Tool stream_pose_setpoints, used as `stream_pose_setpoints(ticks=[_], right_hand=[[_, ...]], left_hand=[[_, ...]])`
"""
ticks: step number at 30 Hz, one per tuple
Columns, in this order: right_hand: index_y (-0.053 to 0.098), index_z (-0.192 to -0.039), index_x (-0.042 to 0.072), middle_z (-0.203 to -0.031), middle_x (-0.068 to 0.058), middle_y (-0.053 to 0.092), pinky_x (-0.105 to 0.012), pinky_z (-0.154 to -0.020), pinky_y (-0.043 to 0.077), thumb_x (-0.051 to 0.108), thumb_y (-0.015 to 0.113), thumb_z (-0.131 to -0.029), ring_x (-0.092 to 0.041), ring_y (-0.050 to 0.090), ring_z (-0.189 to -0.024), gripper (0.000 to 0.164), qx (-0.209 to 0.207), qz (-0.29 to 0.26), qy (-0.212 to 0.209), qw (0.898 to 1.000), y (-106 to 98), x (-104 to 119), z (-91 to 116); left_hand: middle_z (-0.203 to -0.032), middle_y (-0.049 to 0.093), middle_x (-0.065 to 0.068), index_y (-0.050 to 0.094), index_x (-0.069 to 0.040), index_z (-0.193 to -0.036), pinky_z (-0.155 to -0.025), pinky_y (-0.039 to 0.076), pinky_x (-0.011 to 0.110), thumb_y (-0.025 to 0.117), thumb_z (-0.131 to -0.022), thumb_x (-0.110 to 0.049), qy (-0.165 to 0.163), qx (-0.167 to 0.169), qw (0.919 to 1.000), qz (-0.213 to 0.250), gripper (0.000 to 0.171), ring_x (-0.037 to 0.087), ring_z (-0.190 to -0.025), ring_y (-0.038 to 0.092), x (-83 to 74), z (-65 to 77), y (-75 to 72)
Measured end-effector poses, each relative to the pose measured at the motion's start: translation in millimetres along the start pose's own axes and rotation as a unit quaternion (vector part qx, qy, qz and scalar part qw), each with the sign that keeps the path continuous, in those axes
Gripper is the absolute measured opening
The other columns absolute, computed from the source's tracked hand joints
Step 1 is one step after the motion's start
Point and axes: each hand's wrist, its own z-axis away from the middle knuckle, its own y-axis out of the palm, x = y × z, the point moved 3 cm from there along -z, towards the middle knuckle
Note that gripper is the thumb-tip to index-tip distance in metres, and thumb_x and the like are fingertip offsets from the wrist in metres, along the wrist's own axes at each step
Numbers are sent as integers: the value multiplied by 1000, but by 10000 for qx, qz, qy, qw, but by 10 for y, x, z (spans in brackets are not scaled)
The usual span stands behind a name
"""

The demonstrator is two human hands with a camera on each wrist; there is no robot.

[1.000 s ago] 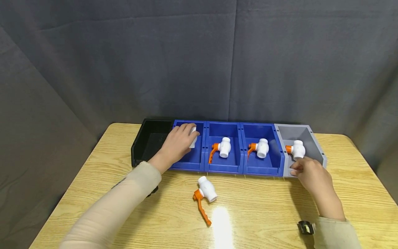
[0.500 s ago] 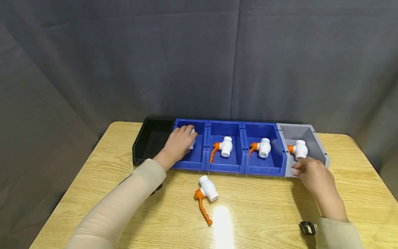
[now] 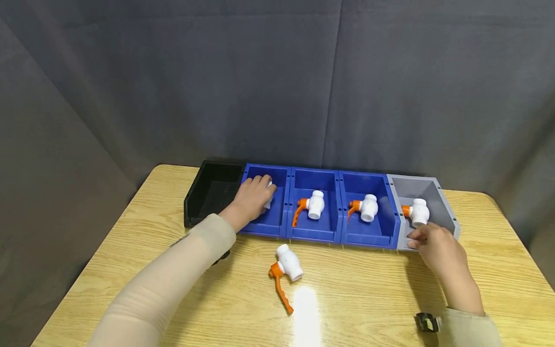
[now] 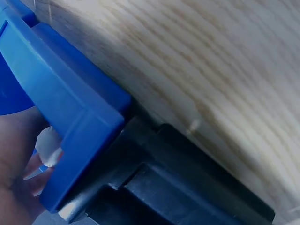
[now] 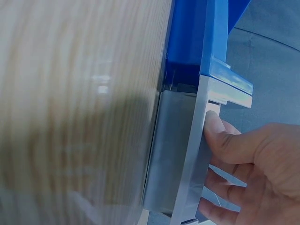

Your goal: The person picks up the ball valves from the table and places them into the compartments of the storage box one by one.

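My left hand [image 3: 253, 195] reaches into the leftmost blue bin [image 3: 277, 226] and grips a white ball valve [image 3: 269, 196], mostly hidden by the fingers. In the left wrist view, the white end of that valve [image 4: 49, 146] shows beside my fingers, behind the bin's wall. My right hand [image 3: 438, 248] is over the front of the grey bin [image 3: 446, 212], its fingers loosely bent. The right wrist view has its thumb [image 5: 214, 123] right at the bin's rim. Just beyond my right fingers lies a white ball valve [image 3: 419, 212] with an orange cap.
The middle blue bin [image 3: 314, 235] and right blue bin [image 3: 366, 239] each hold a white valve with an orange handle. A black bin [image 3: 217, 197] stands at the row's left end. Another ball valve [image 3: 289, 264] lies on the wooden table [image 3: 355, 299] in front.
My left hand has lowered slightly with its valve inside the leftmost blue bin. The right hand stays at the grey bin's front. The head view has shifted a little.
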Motion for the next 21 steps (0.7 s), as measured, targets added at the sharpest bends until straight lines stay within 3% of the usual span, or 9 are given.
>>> stream_pose_setpoints(ticks=[8,16,21], right_hand=[[73,-83,5,-85,-11,66,-51,-62,47,4,77,-81,-40,64,-84,5,-71,-57,-100,9999,13,8,11],[73,-83,4,-86,-13,67,-53,-64,47,3,77,-81,-42,64,-86,5,-94,-52,-100,9999,21,9,20],[73,-83,4,-85,-12,66,-52,-63,47,3,77,-80,-42,64,-84,5,-121,-69,-139,9998,22,10,23]], left_hand=[[-124,57,13,61,-11,-131,-92,52,42,77,-88,-25,173,661,9974,-221,48,29,-110,57,-12,-80,21],[-132,53,14,55,-11,-138,-97,49,44,76,-89,-23,5,1329,9911,95,55,30,-116,54,1,-145,33],[-139,50,13,52,-11,-141,-102,46,45,75,-90,-24,0,1557,9876,202,57,30,-124,52,13,-143,16]])
